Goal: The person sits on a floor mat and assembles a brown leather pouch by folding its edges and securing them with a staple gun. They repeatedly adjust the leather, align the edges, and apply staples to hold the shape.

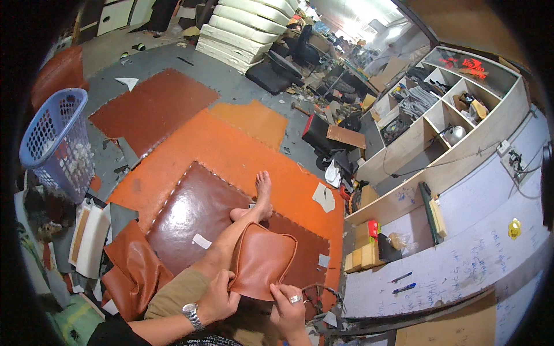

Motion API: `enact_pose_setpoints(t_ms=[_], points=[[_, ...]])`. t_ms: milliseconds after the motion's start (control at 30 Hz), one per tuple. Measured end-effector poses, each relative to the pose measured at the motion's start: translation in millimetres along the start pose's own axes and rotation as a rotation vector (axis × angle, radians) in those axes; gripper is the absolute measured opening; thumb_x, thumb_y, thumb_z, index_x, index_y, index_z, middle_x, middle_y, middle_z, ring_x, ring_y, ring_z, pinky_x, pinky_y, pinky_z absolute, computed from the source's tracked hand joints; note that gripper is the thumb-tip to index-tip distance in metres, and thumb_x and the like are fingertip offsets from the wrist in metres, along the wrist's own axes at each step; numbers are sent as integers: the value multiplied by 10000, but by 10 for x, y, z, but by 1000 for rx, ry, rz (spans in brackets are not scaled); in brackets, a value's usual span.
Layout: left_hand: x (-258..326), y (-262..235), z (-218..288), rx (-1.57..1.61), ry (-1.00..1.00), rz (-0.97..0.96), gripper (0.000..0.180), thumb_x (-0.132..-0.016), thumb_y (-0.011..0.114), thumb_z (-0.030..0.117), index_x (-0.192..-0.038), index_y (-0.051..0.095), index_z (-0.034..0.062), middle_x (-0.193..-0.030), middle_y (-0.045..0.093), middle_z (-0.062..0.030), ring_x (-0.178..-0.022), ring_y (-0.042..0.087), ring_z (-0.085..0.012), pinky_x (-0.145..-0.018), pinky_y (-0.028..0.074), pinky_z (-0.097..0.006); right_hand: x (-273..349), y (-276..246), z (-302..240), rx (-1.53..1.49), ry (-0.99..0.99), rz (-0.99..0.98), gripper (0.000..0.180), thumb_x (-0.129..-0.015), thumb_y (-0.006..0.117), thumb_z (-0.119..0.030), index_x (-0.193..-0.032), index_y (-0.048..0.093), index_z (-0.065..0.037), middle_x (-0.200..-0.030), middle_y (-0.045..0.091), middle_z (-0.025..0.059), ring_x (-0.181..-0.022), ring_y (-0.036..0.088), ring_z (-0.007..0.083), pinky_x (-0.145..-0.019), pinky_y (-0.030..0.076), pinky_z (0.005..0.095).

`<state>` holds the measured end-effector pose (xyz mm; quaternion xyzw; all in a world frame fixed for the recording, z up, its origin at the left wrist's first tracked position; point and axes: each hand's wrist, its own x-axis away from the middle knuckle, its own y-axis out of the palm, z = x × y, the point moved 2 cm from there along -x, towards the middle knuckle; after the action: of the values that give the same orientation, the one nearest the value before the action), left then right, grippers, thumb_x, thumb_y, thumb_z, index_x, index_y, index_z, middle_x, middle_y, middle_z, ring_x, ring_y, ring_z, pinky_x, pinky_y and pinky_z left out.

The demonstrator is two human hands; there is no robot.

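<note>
A brown leather cover, sewn with a raised seam along its edge, rests over my lower leg. My left hand, with a metal watch on its wrist, pinches the near left corner. At the near right corner, my right hand grips the edge between thumb and fingers; a ring shows on one finger. The near edge is stretched between both hands. To the left of my knee lies a crumpled piece of brown leather.
Leather sheets cover the floor around my bare foot. A blue basket stands at the left. On the right are a wooden shelf unit and a white bench top with pens. White cushions are stacked at the back.
</note>
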<state>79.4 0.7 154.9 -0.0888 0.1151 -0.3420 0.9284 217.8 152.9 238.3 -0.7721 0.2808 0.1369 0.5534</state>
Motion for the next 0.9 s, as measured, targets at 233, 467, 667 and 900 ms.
enact_pose_setpoints(t_ms=[233, 467, 667, 900], points=[[358, -62, 352, 21, -52, 87, 336, -914, 664, 29, -1230, 591, -57, -1054, 671, -279, -950, 696, -458, -859, 574, -488, 1, 67, 62, -165, -11, -66, 381, -769, 702, 91, -1127, 759, -26, -1077, 731, 150, -1039, 702, 359, -953, 571, 459], [351, 25, 8, -116, -50, 128, 272, -918, 573, -44, -1189, 557, -62, -1015, 646, -315, -966, 654, -512, -879, 547, -539, -103, 429, 66, 11, -17, -225, 86, -818, 702, -68, -869, 634, -52, -865, 642, 128, -895, 668, 375, -798, 536, 478], [113, -49, -68, -110, 84, -119, 301, -906, 644, 62, -1163, 523, -42, -976, 638, -294, -947, 660, -502, -851, 545, -542, -259, 142, 80, -73, -56, -530, 326, -867, 801, -237, -989, 587, -23, -952, 625, 179, -927, 662, 391, -829, 527, 512], [48, -52, 136, -238, 273, -467, 557, -876, 875, 380, -1090, 511, 16, -920, 655, -221, -845, 694, -445, -743, 562, -502, -30, -17, 292, 89, -150, -722, 502, -763, 907, -272, -1033, 556, -34, -999, 615, 173, -959, 668, 380, -844, 539, 509]])
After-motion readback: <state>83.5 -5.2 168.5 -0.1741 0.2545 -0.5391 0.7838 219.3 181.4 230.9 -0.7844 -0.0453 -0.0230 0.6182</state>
